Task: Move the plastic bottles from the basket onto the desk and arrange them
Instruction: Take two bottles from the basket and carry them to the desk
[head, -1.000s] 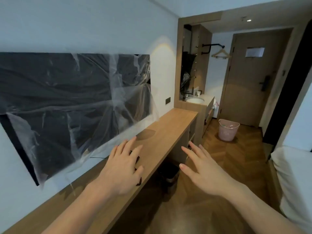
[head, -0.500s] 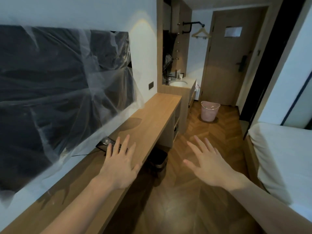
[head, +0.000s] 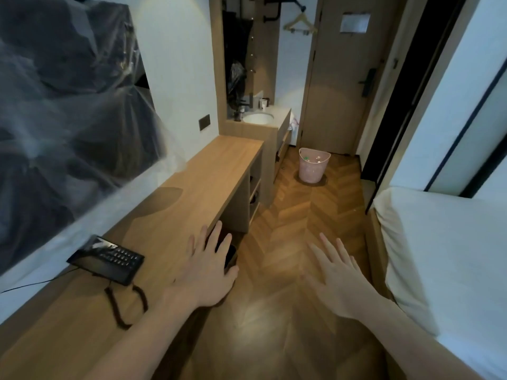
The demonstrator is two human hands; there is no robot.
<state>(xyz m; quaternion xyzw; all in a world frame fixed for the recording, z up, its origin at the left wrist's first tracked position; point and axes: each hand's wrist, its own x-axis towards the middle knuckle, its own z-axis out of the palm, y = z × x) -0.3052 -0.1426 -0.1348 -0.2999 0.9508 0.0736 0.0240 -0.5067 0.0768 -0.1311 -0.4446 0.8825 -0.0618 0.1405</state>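
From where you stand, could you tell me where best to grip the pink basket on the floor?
Probably by its raised rim, from above: the pink basket stands upright on the floor, open top up, and tapers downward. Both hands are free.

wooden desk (head: 208, 176), black telephone (head: 107, 259) on it

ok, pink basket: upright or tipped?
Upright. The pink basket stands on its base on the floor near the door, open rim up, small items inside.

Readable text: none | paper sheet (head: 355, 22) on door (head: 343, 86): too blurred to read | telephone (head: 107, 259) keypad on desk (head: 208, 171): key markings too small to read
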